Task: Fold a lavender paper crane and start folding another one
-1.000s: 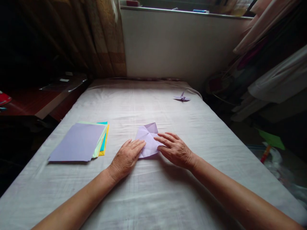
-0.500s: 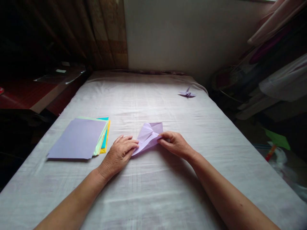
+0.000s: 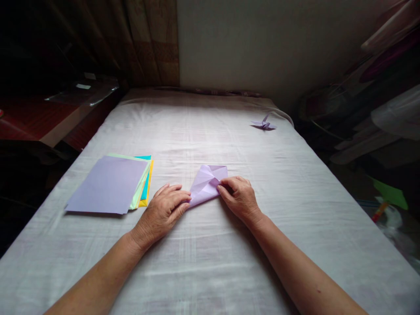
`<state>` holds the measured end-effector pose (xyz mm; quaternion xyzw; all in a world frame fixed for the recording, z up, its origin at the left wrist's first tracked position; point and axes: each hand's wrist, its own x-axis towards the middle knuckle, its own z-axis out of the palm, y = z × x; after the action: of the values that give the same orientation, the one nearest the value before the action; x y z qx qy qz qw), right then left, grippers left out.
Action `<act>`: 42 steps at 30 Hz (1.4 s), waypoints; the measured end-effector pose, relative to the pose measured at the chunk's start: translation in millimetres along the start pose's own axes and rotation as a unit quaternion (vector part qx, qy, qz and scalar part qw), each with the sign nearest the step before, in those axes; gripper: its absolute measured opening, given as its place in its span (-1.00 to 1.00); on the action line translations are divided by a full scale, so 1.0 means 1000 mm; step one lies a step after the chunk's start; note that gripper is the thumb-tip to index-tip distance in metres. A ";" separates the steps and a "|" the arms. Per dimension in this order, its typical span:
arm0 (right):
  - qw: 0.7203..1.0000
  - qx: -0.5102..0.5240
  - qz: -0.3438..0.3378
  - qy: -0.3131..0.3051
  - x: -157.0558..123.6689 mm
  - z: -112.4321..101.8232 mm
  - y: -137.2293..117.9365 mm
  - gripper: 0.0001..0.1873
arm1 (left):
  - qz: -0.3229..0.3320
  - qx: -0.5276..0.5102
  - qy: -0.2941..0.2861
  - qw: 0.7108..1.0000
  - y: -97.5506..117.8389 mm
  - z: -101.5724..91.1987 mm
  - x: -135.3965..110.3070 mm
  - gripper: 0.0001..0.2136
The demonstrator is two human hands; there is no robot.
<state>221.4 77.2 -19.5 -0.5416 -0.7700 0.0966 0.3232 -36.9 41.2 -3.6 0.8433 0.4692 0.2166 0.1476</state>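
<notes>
A partly folded sheet of purple origami paper [image 3: 206, 183] lies on the pale cloth in front of me, creases and a raised flap showing on it. My left hand [image 3: 166, 205] rests flat at its lower left corner, fingers stretched and fingertips touching the paper. At the right edge, the thumb and index finger of my right hand [image 3: 239, 194] pinch the flap. The underside of the paper and the tips of the right hand's other fingers are hidden.
To the left sits a stack of coloured paper [image 3: 106, 183], purple on top. A folded purple paper crane [image 3: 264, 124] stands at the far right of the cloth-covered surface [image 3: 203, 262]. A reddish wooden table [image 3: 42, 113] adjoins on the left; clothes hang at right.
My right hand has drawn the flap slightly down and inward, so the paper's lower part looks flatter. My left hand stays at the left corner. The view has shifted a little.
</notes>
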 end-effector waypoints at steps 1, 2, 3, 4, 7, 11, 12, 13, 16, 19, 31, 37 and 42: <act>1.000 0.002 0.003 0.004 0.000 0.000 0.000 -0.94 | 0.002 0.007 0.007 1.000 0.001 0.001 0.000 -0.74; 1.000 0.005 0.008 0.009 0.000 -0.001 -0.001 -0.93 | 0.006 0.016 0.013 1.000 0.002 0.001 0.000 -0.73; 1.000 0.005 0.015 0.013 0.000 -0.001 -0.001 -0.90 | 0.011 0.025 0.018 0.999 0.003 0.002 0.000 -0.73; 1.000 0.004 0.021 0.017 0.000 -0.001 -0.001 -0.87 | 0.018 0.035 0.018 0.999 0.004 0.002 -0.001 -0.72; 0.999 0.001 0.030 0.023 0.000 -0.001 -0.002 -0.82 | 0.044 0.063 0.009 0.997 0.007 0.003 -0.002 -0.70; 0.999 0.004 0.033 0.017 0.000 -0.002 -0.004 -0.88 | 0.082 0.093 0.007 0.992 0.009 0.007 -0.003 -0.67; 0.999 0.004 0.033 0.016 0.000 -0.002 -0.004 -0.90 | 0.091 0.095 0.006 0.991 0.010 0.008 -0.003 -0.67; 0.999 0.003 0.032 0.016 0.000 -0.002 -0.004 -0.91 | 0.099 0.095 0.004 0.991 0.010 0.010 -0.004 -0.67; 1.000 -0.005 0.023 0.018 0.000 -0.002 -0.005 -0.95 | 0.107 0.087 -0.002 0.990 0.013 0.013 -0.004 -0.66; 0.999 -0.017 0.017 0.023 0.000 -0.001 -0.005 -0.95 | 0.100 0.095 -0.002 0.990 0.016 0.015 -0.004 -0.67; 0.999 -0.036 0.001 0.021 -0.001 -0.001 -0.006 -0.96 | 0.094 0.142 0.006 0.985 0.027 0.014 -0.003 -0.69; 0.999 -0.050 -0.008 0.014 0.000 -0.002 -0.007 -0.93 | 0.101 0.138 -0.007 0.985 0.028 0.015 -0.003 -0.68; 0.997 -0.070 -0.017 0.007 0.001 -0.003 -0.008 -0.88 | 0.103 0.142 -0.011 0.985 0.028 0.016 -0.004 -0.68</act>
<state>217.1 74.7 -12.9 -0.5504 -0.7818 0.0329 0.2912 -10.6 22.6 -6.3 0.9018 0.4044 0.1524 0.0089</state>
